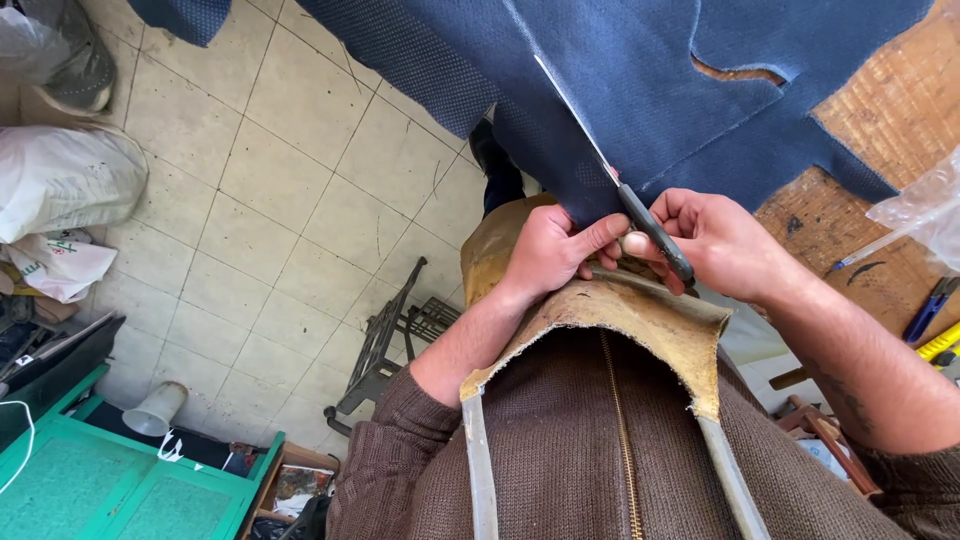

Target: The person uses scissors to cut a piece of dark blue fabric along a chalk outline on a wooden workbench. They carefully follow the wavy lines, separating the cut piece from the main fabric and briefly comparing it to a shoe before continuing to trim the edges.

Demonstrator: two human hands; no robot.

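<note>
A large sheet of dark blue fabric (640, 80) hangs over the edge of a wooden worktable (890, 110), with cut-out notches in it. My right hand (725, 245) grips the dark handles of a pair of scissors (610, 170), whose long blades run up along a cut in the cloth. My left hand (550, 250) pinches the lower edge of the fabric just beside the scissor handles. Below both hands I see a tan leather apron (640, 320) over a brown zipped sweater.
Tiled floor lies to the left, with white sacks (65, 180), a dark metal stand (385, 340), a small white cone (155, 408) and a green box (110, 480). On the table at right are a clear plastic bag (925, 205), a blue-handled tool (930, 308) and a yellow tool (940, 342).
</note>
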